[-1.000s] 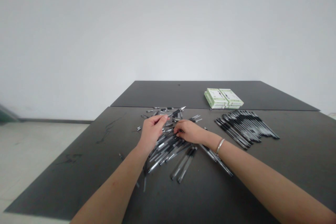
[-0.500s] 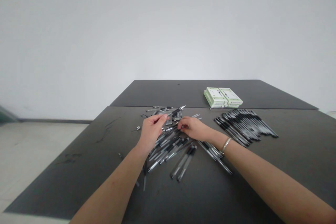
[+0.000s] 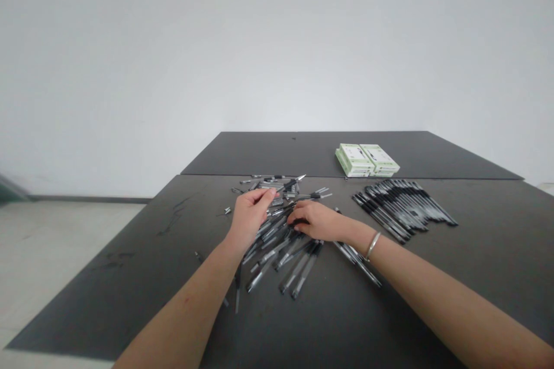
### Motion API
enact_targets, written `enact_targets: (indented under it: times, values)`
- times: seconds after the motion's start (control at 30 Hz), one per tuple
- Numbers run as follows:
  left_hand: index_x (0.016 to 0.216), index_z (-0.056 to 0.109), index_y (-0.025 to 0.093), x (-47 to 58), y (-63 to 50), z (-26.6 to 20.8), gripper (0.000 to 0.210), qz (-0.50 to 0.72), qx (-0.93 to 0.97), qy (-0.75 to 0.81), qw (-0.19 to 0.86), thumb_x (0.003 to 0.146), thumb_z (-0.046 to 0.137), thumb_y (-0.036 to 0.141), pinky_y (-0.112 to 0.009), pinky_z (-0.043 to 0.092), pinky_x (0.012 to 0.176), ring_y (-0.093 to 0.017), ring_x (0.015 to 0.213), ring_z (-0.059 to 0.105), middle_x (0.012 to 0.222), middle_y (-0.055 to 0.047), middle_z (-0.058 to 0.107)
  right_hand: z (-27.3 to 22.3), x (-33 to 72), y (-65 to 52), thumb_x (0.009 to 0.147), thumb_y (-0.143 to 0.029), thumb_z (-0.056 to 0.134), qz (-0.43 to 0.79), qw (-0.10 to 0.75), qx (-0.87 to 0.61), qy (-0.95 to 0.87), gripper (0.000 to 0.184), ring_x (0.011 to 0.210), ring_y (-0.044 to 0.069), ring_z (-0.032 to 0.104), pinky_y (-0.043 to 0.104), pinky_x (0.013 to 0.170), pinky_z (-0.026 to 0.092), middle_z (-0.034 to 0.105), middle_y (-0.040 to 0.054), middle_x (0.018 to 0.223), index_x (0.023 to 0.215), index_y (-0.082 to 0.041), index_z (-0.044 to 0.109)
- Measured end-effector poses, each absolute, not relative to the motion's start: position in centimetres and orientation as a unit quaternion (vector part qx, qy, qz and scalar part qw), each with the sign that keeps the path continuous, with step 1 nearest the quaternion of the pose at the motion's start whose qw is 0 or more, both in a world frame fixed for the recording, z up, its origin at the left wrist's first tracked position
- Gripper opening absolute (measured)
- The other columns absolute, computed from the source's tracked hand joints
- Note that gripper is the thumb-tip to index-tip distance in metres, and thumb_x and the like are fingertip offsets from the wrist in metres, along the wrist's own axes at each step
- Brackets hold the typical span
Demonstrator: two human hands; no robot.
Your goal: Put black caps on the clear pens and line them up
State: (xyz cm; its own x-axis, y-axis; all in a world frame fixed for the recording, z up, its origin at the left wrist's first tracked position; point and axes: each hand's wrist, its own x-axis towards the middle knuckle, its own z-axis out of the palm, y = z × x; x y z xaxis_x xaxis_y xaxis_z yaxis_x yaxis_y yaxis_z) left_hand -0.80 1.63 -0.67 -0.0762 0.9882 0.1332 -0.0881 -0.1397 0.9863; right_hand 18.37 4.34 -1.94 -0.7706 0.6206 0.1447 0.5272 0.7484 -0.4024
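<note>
My left hand (image 3: 250, 216) pinches a pen (image 3: 291, 183) between thumb and fingers. The pen's silver tip points up and to the right, its dark grip showing beyond my fingertips. My right hand (image 3: 315, 220), with a bangle (image 3: 373, 245) at the wrist, reaches into a loose pile of clear and black pens (image 3: 277, 251). Its fingers are curled down over the pens, and what lies between them is hidden. Below it, two clear pens (image 3: 302, 271) lie side by side. Under the right wrist, several more pens (image 3: 357, 262) lie slanting.
Right of the pile, a neat fanned row of pens (image 3: 402, 210) lies on the dark table (image 3: 142, 277). Green-and-white boxes (image 3: 367, 160) are stacked at the back. Slim tubes (image 3: 318, 192) and small pen parts (image 3: 227, 211) are scattered around the pile.
My right hand has moved slightly down and left, deeper into the pile, and some pens there have shifted and spread. My left hand still holds the pen in the same spot.
</note>
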Motion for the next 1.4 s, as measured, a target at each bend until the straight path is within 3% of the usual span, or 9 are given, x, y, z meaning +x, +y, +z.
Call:
enact_targets:
  times: [0.37, 0.63, 0.87, 1.4]
  values:
    - [0.081, 0.072, 0.011, -0.8, 1.5, -0.5, 0.033, 0.566, 0.505, 0.465, 0.457, 0.078, 0.065, 0.043, -0.018, 0.015, 0.035, -0.004, 0.035, 0.022, 0.041, 0.009, 0.029, -1.3, 18.1, 3.9, 0.072, 0.001, 0.053, 0.203, 0.172, -0.281, -0.922, 0.03, 0.083, 0.016, 0.06, 0.027, 0.08, 0.048, 0.065, 0.0067, 0.091, 0.09, -0.015, 0.071]
    - [0.081, 0.073, 0.012, -0.8, 1.6, -0.8, 0.033, 0.564, 0.513, 0.469, 0.446, 0.078, 0.066, 0.044, -0.018, 0.016, 0.036, -0.004, 0.035, 0.024, 0.041, 0.008, 0.033, -0.3, 19.3, 2.9, 0.075, -0.005, 0.06, 0.23, 0.149, -0.285, -0.918, 0.023, 0.086, 0.017, 0.063, 0.027, 0.081, 0.048, 0.069, 0.0066, 0.092, 0.09, -0.016, 0.073]
    - [0.081, 0.073, 0.012, -0.8, 1.6, -0.6, 0.034, 0.555, 0.521, 0.476, 0.44, 0.077, 0.065, 0.045, -0.018, 0.016, 0.036, -0.005, 0.035, 0.025, 0.04, 0.008, 0.032, -0.9, 17.3, 2.5, 0.083, -0.007, 0.055, 0.211, 0.165, -0.238, -0.934, 0.022, 0.085, 0.017, 0.063, 0.027, 0.083, 0.048, 0.071, 0.0074, 0.089, 0.091, -0.015, 0.073]
    - [0.081, 0.073, 0.011, -0.6, 1.4, -0.4, 0.033, 0.553, 0.519, 0.476, 0.445, 0.076, 0.065, 0.043, -0.018, 0.015, 0.035, -0.005, 0.035, 0.024, 0.04, 0.008, 0.03, -0.3, 15.7, 3.3, 0.081, -0.016, 0.062, 0.123, 0.086, -0.199, -0.968, 0.012, 0.09, 0.02, 0.06, 0.03, 0.083, 0.045, 0.067, 0.0079, 0.085, 0.087, -0.015, 0.072]
